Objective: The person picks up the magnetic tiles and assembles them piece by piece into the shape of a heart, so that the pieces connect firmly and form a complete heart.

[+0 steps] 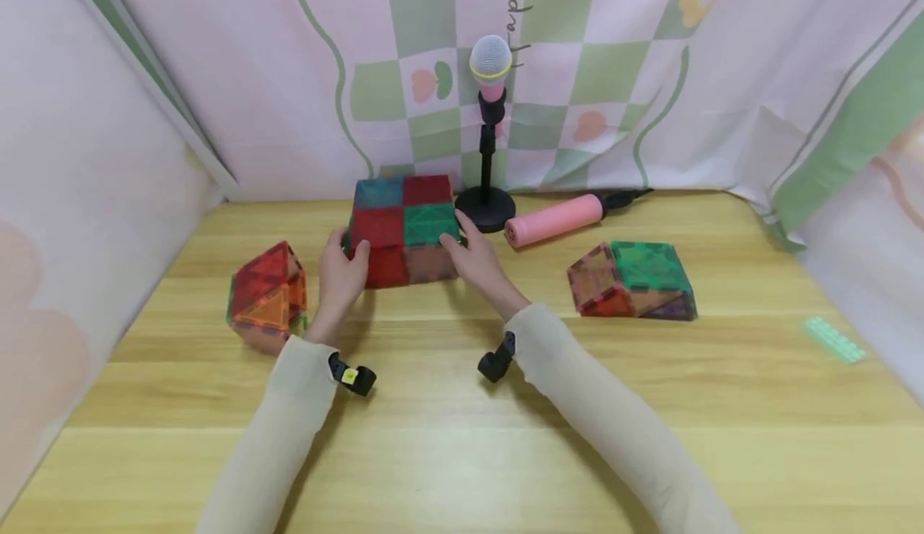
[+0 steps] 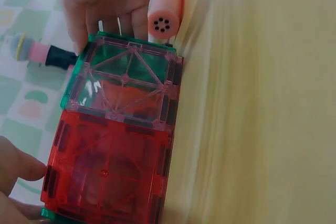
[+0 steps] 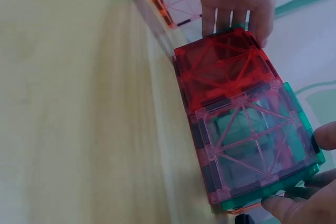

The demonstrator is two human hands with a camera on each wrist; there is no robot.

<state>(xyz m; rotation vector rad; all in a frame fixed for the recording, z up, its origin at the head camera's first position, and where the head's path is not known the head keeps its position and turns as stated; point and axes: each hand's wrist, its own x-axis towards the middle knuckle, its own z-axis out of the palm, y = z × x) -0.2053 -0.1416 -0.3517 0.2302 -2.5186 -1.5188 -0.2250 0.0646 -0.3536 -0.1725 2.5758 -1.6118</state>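
Both hands hold a flat box of translucent magnetic tiles (image 1: 378, 228) between them, near the back of the table. Blue, red and green squares form its top; a red and a pinkish square make up its front. On the left end is my left hand (image 1: 342, 277), its thumb at the top front edge. My right hand (image 1: 480, 265) holds the opposite end, thumb over the green square. In the right wrist view, the left hand's fingers (image 3: 209, 20) extend along the red end. Part of the right hand's fingers is hidden behind the box.
Left of the box sits a red and orange tile shape (image 1: 269, 289); a green-topped one (image 1: 650, 268) is on the right. A microphone on a black stand (image 1: 487, 157) and a pink cylinder (image 1: 556, 220) lie behind. A mint studded strip (image 1: 833, 339) is far right. Curtains (image 1: 419, 29) border the table (image 1: 433, 438).
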